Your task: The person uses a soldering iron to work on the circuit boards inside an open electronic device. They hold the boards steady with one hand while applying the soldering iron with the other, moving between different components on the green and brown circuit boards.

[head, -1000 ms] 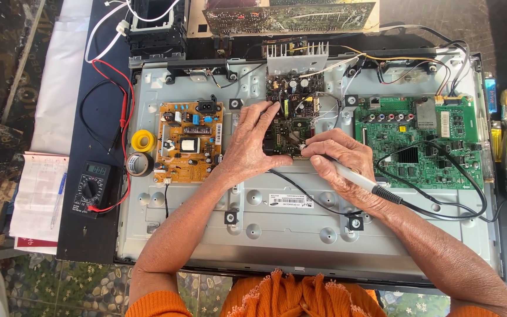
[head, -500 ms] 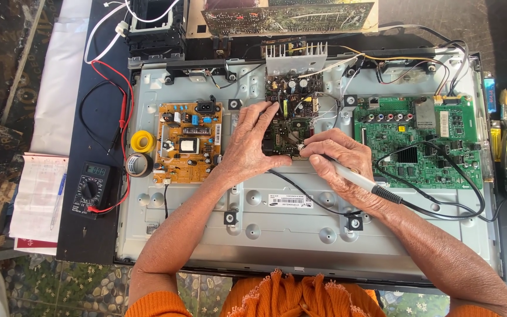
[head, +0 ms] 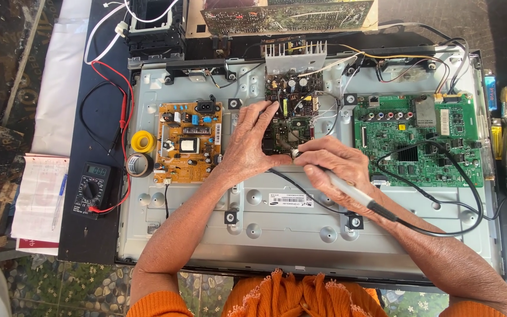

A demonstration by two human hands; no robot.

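My left hand (head: pixel 252 144) is lying flat with fingers spread over the small dark circuit board (head: pixel 289 114) at the top middle of the grey metal back panel (head: pixel 300 223), hiding much of it, so I am struggling to make out its lower parts. My right hand (head: pixel 335 167) is clamping around a soldering iron (head: pixel 353 194), its tip touching the board's lower edge while its black cable (head: pixel 441 229) is looping right, past the green board (head: pixel 421 141); the orange board (head: pixel 189 141) is sitting left.
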